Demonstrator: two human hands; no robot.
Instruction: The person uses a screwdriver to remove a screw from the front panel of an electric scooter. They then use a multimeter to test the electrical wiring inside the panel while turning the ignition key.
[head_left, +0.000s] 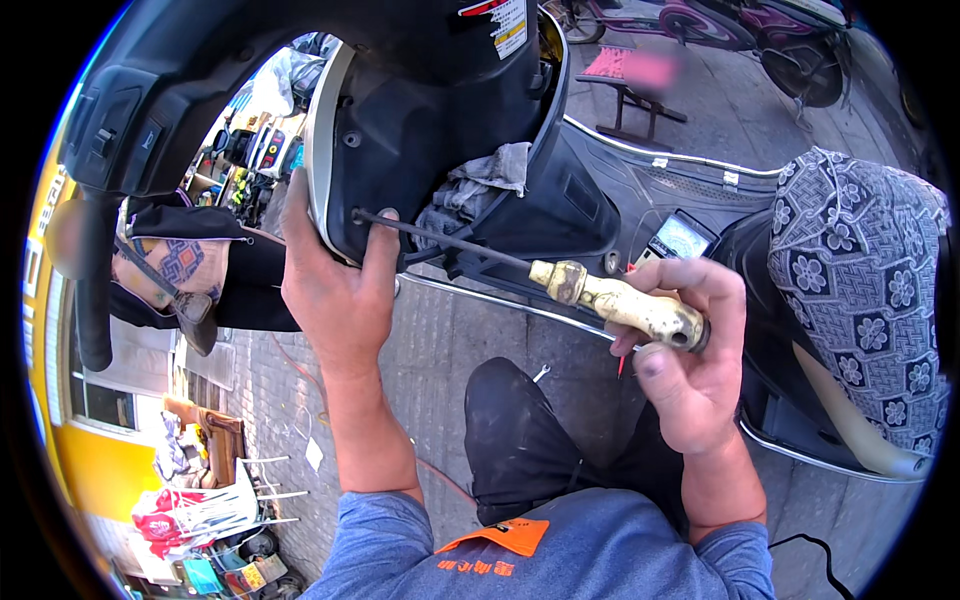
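My right hand (700, 375) is closed around the worn cream handle of a screwdriver (590, 290). Its long dark shaft reaches left to a screw hole low on the scooter's dark front panel (400, 125). On the panel's lower left edge, my left hand (340, 280) grips with its fingers along the outside and its thumb inside, beside the shaft near the tip. Whether the tip sits in a screw is too small to tell. A grey rag (480, 190) lies bunched in the hollow of the panel, just above the shaft.
A device with a lit screen (680, 238) rests on the scooter's footboard. The seat (860, 300) wears a flowered cover at right. A wrench (543, 373) lies on the paving by my knee. Farther off stand a pink-topped stool (625, 75) and a purple bike (710, 25).
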